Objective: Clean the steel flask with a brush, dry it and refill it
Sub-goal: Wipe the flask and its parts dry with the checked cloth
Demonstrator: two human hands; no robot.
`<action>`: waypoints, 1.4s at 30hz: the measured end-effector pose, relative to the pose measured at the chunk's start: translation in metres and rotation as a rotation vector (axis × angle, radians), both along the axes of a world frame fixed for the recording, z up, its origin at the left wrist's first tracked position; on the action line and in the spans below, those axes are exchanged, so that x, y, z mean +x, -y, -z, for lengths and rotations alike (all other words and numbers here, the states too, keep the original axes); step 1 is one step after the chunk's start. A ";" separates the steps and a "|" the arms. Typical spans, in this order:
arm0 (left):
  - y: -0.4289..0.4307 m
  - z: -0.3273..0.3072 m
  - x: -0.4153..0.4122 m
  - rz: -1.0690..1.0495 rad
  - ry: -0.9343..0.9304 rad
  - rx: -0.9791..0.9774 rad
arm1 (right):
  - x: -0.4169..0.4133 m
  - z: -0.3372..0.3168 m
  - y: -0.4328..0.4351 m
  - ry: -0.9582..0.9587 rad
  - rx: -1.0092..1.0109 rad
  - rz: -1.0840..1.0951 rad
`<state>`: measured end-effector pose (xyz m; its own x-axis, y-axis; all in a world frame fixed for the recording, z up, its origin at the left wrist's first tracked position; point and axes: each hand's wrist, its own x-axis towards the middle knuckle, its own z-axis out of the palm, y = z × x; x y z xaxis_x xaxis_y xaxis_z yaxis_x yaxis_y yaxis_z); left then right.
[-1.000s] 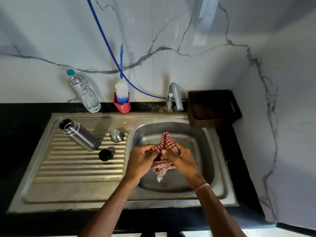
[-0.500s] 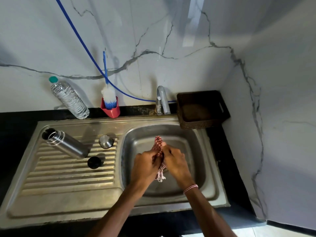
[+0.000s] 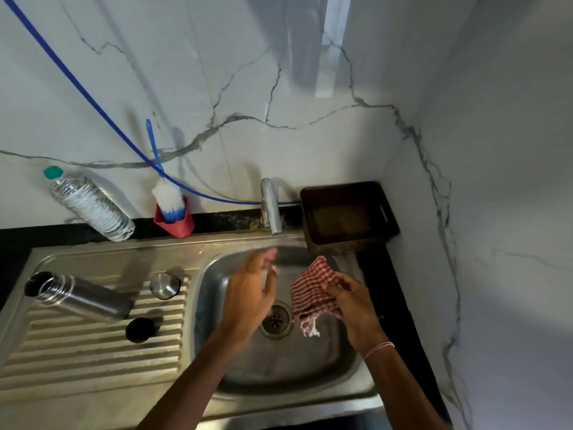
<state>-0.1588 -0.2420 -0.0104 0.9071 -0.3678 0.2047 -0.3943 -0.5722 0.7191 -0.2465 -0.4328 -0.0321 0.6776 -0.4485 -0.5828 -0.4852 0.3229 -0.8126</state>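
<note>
The steel flask (image 3: 82, 297) lies on its side on the ribbed drainboard (image 3: 93, 352), mouth open and pointing left. Its steel cup (image 3: 165, 285) and black stopper (image 3: 140, 329) sit beside it. My right hand (image 3: 353, 302) grips a red-and-white checked cloth (image 3: 311, 293) above the right side of the sink basin (image 3: 279, 361). My left hand (image 3: 251, 293), blurred with fingers straight, is over the basin's left part and holds nothing. The blue-and-white bottle brush (image 3: 167, 197) stands in a red holder (image 3: 178, 223) against the wall.
A clear plastic water bottle (image 3: 90, 206) with a green cap leans on the wall at the left. The tap (image 3: 270, 206) stands behind the basin, fed by a blue hose (image 3: 77, 88). A dark brown basket (image 3: 347, 215) fills the right corner.
My hands were together wringing the cloth over the basin. Now they have parted: the left hand has let go and the right hand carries the cloth to the right.
</note>
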 end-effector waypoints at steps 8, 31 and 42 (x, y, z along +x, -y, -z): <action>0.029 -0.013 0.090 0.139 0.196 0.124 | 0.072 -0.017 0.072 0.116 -0.316 0.179; 0.029 -0.003 0.109 0.299 0.144 0.272 | 0.176 0.039 0.134 -0.202 -0.996 -0.457; -0.094 0.033 0.034 -0.112 0.140 0.197 | 0.086 0.024 -0.051 0.408 -0.859 -0.330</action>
<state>-0.1247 -0.1477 -0.0432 0.9120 -0.3124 0.2657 -0.4089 -0.7415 0.5320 -0.1610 -0.3820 -0.0562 0.9196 -0.3612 0.1544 -0.0770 -0.5512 -0.8308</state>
